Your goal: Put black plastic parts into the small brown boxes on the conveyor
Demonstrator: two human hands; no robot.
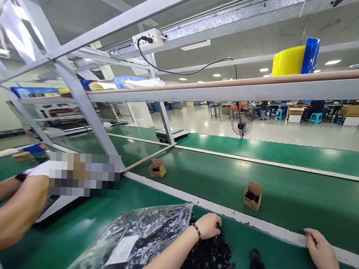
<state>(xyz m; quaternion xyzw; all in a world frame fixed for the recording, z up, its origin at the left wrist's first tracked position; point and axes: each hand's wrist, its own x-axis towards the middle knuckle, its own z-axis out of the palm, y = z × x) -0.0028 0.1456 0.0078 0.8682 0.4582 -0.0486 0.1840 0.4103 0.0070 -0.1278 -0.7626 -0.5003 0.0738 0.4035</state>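
My left hand (pixel 210 226), with a beaded bracelet at its wrist, is over a heap of small black parts (pixel 211 252). Its fingers curl inward, and what they hold, if anything, is hidden. The heap lies at the mouth of a clear plastic bag (pixel 151 221) with more black pieces inside and a white label. Off to the right, my right hand (pixel 322 251) is above the white strip at the bench edge, fingers loosely bent and apart, with nothing visible in them. Black ring-shaped pieces (pixel 255 265) lie on the green surface between my hands.
A small open carton (pixel 253 196) and another open carton (pixel 157 168) stand on the green belt (pixel 207 180), dark items inside. At left, another person's arm (pixel 19 206) reaches toward a blurred area. A shelf beam (pixel 230 89) crosses above; a metal post (pixel 90 113) slants at left.
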